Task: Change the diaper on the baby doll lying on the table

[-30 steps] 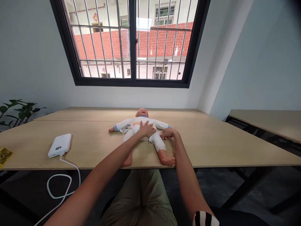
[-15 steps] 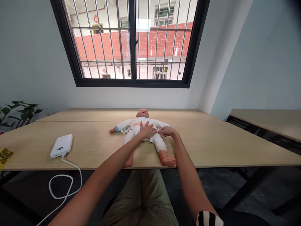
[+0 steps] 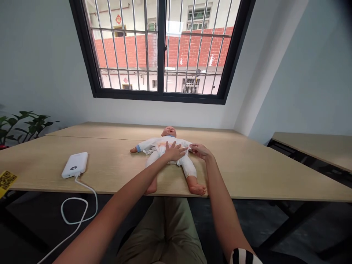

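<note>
A baby doll (image 3: pixel 189 167) in a white outfit with blue trim lies face up on the wooden table (image 3: pixel 255 168), its head toward the window and its feet at the near edge. My left hand (image 3: pixel 174 151) rests flat across its belly with the fingers spread. A loose, ruffled white layer (image 3: pixel 150 149) with a pinkish patch shows around the doll's waist. Beside the doll's arm on the right, my right hand (image 3: pixel 201 150) is pinched at the edge of the white cloth. What sits between those fingertips is too small to make out.
A white power bank (image 3: pixel 75 164) lies on the left, its white cable (image 3: pixel 66 201) looping down over the table edge. Left of it are a yellow tag with a code (image 3: pixel 7 180) and a leafy plant (image 3: pixel 23 126). Another table (image 3: pixel 316 146) stands right; a barred window (image 3: pixel 162 47) is ahead.
My right hand has moved slightly up and away from the doll's hip toward its arm, still pinched. My left hand stays on the belly. The whole view has tilted a little.
</note>
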### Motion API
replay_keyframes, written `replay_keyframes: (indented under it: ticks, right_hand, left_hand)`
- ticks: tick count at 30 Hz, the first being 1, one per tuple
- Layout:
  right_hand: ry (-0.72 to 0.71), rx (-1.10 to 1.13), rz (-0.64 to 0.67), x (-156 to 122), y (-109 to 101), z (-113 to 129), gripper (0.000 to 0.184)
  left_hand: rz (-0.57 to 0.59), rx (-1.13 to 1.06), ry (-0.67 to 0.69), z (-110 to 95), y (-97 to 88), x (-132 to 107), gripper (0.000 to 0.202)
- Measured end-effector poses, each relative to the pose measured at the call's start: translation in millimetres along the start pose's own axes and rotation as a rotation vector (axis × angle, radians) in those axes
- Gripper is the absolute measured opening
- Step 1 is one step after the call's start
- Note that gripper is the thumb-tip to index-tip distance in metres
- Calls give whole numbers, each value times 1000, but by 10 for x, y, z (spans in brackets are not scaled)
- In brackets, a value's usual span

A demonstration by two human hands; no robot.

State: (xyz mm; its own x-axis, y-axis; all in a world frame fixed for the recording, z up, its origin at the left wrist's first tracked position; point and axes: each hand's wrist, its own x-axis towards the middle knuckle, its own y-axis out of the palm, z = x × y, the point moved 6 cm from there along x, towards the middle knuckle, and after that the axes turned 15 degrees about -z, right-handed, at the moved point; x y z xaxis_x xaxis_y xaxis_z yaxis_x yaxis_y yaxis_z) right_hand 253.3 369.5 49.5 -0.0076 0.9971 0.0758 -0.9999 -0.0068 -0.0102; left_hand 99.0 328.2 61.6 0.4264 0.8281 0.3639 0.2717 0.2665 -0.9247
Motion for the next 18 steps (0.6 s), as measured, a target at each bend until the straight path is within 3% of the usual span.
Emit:
replay_keyframes:
  ticks: [8,18]
  right_hand:
    - [-27,163,-46,-7,-8,65,39]
    - [-146,232,-103,-28,87,173,51]
  left_hand:
    - [19,-13,-17,9,10,7,48]
    - [-92,-26,-4,22,-36,-48,70]
